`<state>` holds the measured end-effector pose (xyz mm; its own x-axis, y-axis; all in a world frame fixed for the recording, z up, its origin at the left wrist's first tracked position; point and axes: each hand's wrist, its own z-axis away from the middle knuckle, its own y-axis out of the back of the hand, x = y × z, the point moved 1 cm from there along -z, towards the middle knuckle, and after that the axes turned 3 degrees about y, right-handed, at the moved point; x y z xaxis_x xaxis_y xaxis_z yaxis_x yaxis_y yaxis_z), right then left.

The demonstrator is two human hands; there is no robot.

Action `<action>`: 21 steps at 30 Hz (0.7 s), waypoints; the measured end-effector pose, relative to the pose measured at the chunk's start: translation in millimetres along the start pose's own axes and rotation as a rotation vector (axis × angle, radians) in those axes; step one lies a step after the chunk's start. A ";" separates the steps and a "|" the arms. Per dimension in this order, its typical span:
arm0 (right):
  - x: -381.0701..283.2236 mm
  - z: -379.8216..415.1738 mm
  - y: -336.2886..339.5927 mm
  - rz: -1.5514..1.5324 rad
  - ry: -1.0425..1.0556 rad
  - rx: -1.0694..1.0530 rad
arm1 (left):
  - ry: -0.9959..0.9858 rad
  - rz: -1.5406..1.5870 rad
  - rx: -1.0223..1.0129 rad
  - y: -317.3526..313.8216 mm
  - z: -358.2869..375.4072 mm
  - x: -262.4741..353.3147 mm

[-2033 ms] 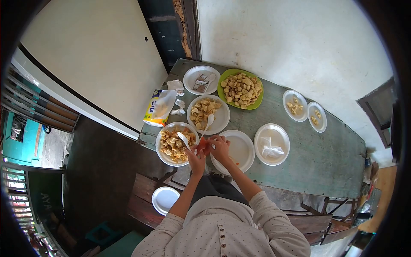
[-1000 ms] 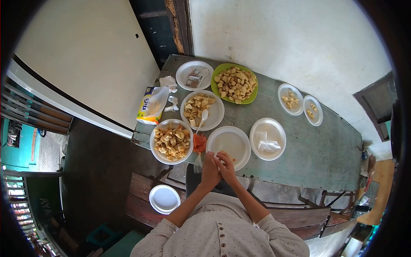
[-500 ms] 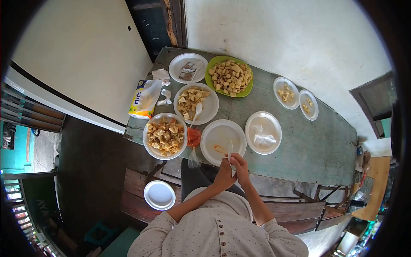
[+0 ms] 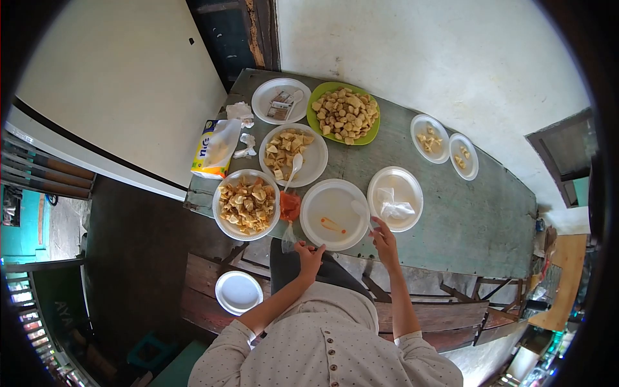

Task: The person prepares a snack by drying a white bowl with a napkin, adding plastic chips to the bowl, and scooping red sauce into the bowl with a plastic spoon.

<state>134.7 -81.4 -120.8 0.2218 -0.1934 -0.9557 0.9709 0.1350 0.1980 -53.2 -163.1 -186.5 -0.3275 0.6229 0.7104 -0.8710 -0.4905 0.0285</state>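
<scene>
In front of me a white plate (image 4: pixel 316 193) bears slim orange pieces (image 4: pixel 332 226) whose kind I cannot make out. My right hand (image 4: pixel 385 248) is at the plate's right edge, its fingers closed on a white plastic spoon (image 4: pixel 358 208) that reaches over the plate. By the plate's near left rim is my left hand (image 4: pixel 310 259), thumb and fingers apart, nothing visible in it. Next to that hand lies a clear plastic bag (image 4: pixel 289 232) with red sauce (image 4: pixel 290 205) in it.
Around stand a plate of filled fried pieces (image 4: pixel 247 205), a plate of cut pieces with a spoon (image 4: pixel 316 164), a green plate (image 4: pixel 372 135) heaped with chunks, and a plate with tissue (image 4: pixel 401 180). A tissue pack (image 4: pixel 209 151) sits left; a plate (image 4: pixel 239 291) rests on the bench.
My hands, together over the plate's near rim before, have parted: the left moved left, the right moved right and up with the spoon. The orange pieces now show more fully.
</scene>
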 end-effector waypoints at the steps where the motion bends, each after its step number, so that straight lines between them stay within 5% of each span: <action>1: -9.9 3.5 1.9 -0.054 -0.063 -0.039 | 0.000 0.045 -0.026 -0.5 -5.5 -1.2; 18: -15.8 3.9 9.5 -0.104 0.075 -0.055 | -0.345 -0.037 -0.068 21.4 -27.7 3.5; 21: 2.3 4.2 5.9 -0.104 0.060 -0.013 | -0.424 -0.254 -0.083 26.6 -30.0 3.9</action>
<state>141.3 -85.1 -120.9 0.1135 -0.1489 -0.9823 0.9871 0.1295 0.0944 -88.6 -155.5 -204.0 0.0612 0.4058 0.9119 -0.9357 -0.2947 0.1939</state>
